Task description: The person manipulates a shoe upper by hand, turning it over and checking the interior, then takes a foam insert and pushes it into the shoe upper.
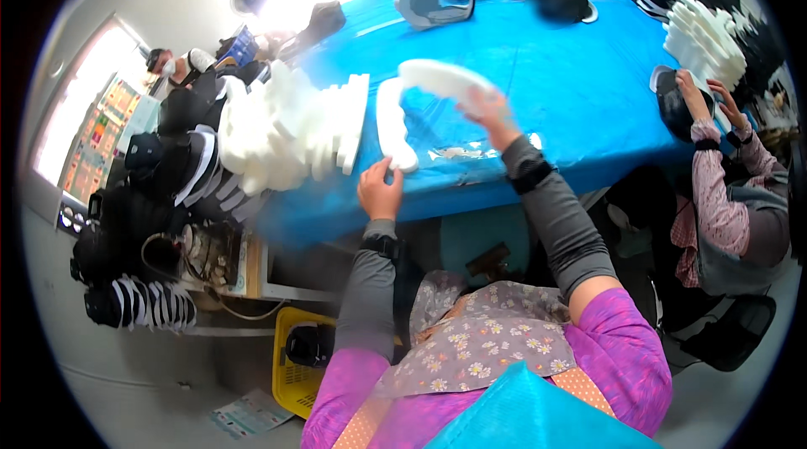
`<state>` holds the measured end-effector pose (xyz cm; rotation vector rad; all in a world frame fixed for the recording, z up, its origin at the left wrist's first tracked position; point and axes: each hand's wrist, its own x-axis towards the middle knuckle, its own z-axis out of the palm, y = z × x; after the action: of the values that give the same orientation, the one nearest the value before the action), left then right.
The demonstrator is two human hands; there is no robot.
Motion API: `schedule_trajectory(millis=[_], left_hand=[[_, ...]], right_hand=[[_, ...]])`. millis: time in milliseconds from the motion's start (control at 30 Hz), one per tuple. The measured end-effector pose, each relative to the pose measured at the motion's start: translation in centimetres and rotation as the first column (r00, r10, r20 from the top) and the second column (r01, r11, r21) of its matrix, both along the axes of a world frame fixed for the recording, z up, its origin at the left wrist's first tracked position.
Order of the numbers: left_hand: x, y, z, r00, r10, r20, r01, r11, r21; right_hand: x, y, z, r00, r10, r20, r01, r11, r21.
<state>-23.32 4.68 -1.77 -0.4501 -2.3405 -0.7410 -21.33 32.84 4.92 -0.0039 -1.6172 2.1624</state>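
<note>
A curved white foam strip (389,117) with a wavy edge lies on the blue-covered table in front of me. My left hand (381,192) is closed, its fingertips pinching the strip's near end. My right hand (492,117), slightly blurred, grips the right end of a second white foam strip (444,76) that arches over the table. The far ends of both strips come close together; whether they touch I cannot tell. Just left of them stands a row of stacked white foam pieces (290,125).
The blue table cover (563,96) stretches ahead. Black caps (559,5) and a grey one (435,2) lie far off. Dark stacked caps (134,222) fill the left side; a yellow basket (290,382) is below. At right, a co-worker's hands (693,96) hold a cap.
</note>
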Motion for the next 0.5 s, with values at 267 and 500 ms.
schedule_trajectory(millis=[267, 500], left_hand=[[0.0, -1.3, 1.9, 0.968, -0.143, 0.207, 0.052, 0.918, 0.394], [3.2, 4.8, 7.1, 0.784, -0.618, 0.058, 0.433, 0.612, 0.661]], right_hand=[[9.7, 5.1, 6.1, 0.957, -0.246, -0.154, 0.241, 0.969, -0.05], [12.1, 5.8, 4.4, 0.94, 0.341, 0.029, -0.34, 0.94, -0.018]])
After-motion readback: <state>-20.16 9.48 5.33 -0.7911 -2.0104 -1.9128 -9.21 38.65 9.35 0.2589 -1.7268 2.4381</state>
